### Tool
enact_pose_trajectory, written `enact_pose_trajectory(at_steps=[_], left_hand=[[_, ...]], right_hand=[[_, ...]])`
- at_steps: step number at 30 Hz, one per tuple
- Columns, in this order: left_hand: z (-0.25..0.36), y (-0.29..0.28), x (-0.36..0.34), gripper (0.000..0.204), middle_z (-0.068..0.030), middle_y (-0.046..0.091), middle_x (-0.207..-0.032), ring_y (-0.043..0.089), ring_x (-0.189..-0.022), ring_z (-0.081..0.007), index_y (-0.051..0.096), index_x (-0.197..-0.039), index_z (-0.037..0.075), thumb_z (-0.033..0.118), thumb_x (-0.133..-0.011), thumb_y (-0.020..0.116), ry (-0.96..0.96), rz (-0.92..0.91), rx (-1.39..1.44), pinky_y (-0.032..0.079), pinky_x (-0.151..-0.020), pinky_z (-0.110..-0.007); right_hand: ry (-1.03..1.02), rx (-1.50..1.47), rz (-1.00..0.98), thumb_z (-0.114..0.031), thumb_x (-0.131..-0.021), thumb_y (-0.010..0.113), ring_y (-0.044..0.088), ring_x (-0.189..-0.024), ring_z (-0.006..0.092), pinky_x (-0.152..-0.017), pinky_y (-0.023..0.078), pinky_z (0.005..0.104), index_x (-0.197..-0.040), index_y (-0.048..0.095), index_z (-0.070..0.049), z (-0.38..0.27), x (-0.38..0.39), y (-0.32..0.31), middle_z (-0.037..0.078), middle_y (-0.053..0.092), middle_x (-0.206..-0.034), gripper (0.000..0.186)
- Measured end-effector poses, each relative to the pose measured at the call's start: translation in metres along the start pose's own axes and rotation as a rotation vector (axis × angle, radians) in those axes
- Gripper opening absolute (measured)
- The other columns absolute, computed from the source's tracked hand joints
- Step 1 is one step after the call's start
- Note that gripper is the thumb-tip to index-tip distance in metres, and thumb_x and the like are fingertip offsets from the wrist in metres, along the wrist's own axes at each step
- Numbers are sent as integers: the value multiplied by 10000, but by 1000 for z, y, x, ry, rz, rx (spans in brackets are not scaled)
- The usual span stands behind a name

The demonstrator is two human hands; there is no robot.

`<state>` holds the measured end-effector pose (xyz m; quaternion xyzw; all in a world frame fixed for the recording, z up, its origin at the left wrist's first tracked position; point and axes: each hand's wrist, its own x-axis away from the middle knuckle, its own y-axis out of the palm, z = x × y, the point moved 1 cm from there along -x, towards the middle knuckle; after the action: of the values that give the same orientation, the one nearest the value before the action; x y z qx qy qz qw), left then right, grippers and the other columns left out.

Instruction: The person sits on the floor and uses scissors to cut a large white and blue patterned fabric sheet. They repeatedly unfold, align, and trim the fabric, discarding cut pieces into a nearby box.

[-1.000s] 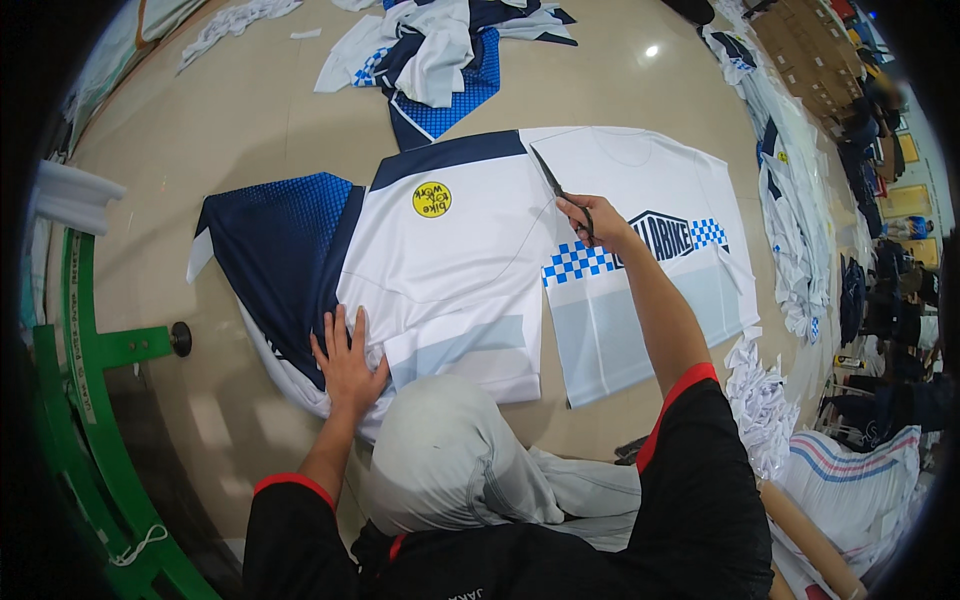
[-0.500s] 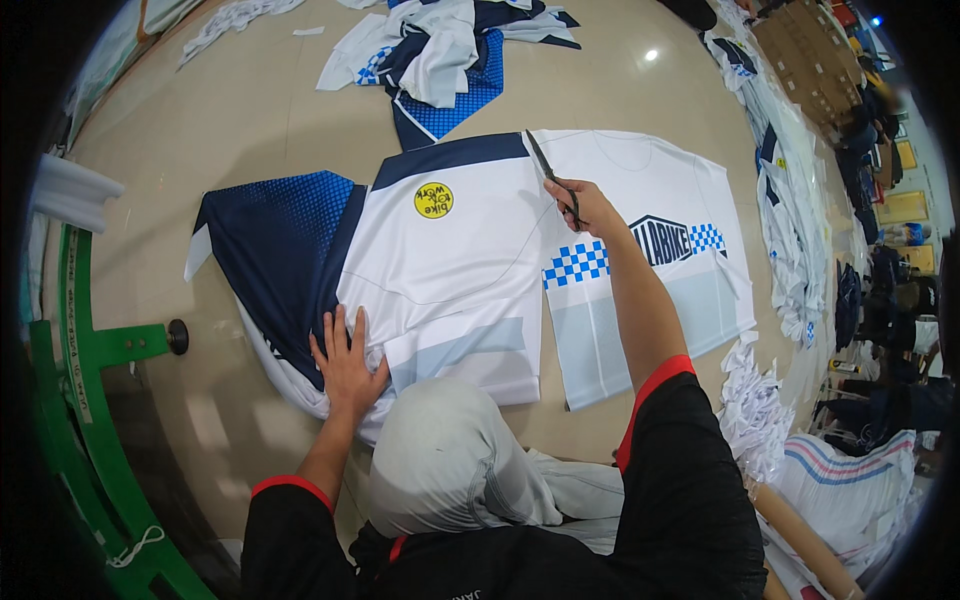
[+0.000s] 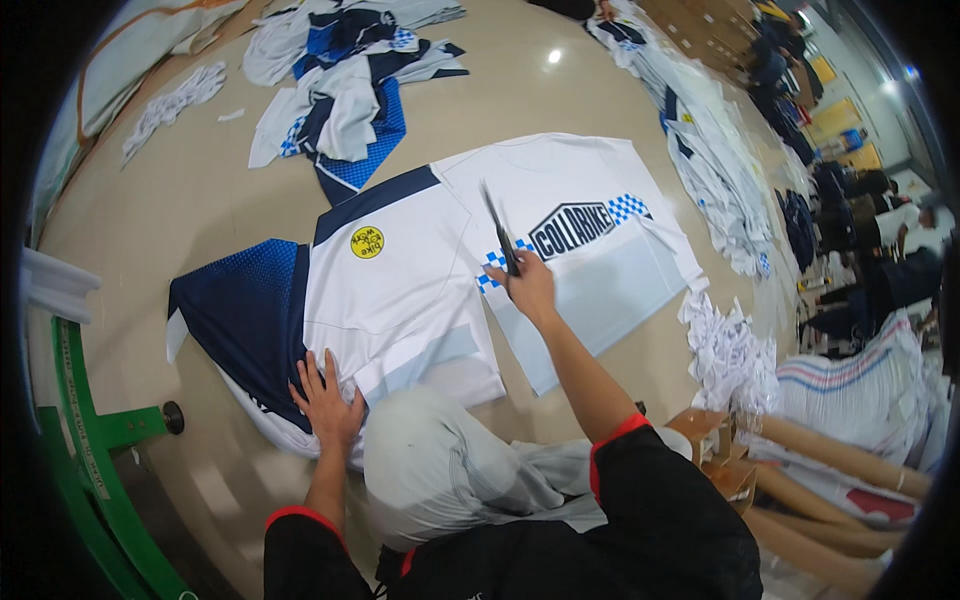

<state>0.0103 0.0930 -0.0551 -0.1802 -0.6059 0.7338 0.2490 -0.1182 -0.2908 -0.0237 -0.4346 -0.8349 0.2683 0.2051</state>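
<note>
My left hand [image 3: 330,405] lies flat with its fingers spread, at the near edge of a navy and blue fabric piece [image 3: 255,305] and the white panel beside it. That white panel [image 3: 400,285] has a navy band and a yellow round print, with a thin curved line across it. To its right lies another white panel [image 3: 590,175] with a dark logo, blue checks and a pale grey lower part; a gap parts the two at the near end. My right hand [image 3: 530,288] is closed around black scissors [image 3: 510,255] over the checks, blades pointing away and blurred.
A green metal frame [image 3: 90,430] stands at the left. Fabric pieces [image 3: 340,110] are heaped at the far side, and a long fabric pile [image 3: 705,170] runs along the right. White scraps [image 3: 725,345], cardboard tubes [image 3: 840,455] and a striped sack [image 3: 850,380] lie nearer right. People are beyond.
My right hand has drawn the scissors back from the panels' far edge, toward me and over the checks. The whole view has turned. My left hand stays on the fabric.
</note>
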Motion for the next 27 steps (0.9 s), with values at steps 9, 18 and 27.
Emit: enact_pose_trajectory(at_steps=[9, 18, 27], left_hand=[[-20, 14, -5, 687, -177, 377, -1549, 260, -1472, -372, 382, -1509, 72, 347, -924, 616, 44, 265, 444, 134, -1188, -577], [-72, -21, 56, 839, -227, 482, -1402, 420, -1344, -405, 371, -1456, -2, 431, -843, 747, -1021, 329, 441, 302, -1139, -514], [-131, 28, 42, 547, -201, 633, -1201, 643, -1087, -338, 538, -1277, -60, 44, -773, 721, -978, 275, 1708, 533, -937, -456]], right_hand=[[345, 472, 470, -425, -811, 774, 661, -996, 425, -826, 512, 517, -1232, 546, -75, 128, 88, -156, 232, 698, -1036, 593], [-39, 417, 66, -351, -828, 782, 634, -1008, 480, -832, 494, 521, -1242, 452, -24, 77, 125, -80, 282, 674, -1060, 621], [675, 402, 534, -554, -720, 821, 599, -1151, 464, -1019, 452, 468, -1284, 367, 137, 249, 101, -205, 343, 601, -1230, 1002]])
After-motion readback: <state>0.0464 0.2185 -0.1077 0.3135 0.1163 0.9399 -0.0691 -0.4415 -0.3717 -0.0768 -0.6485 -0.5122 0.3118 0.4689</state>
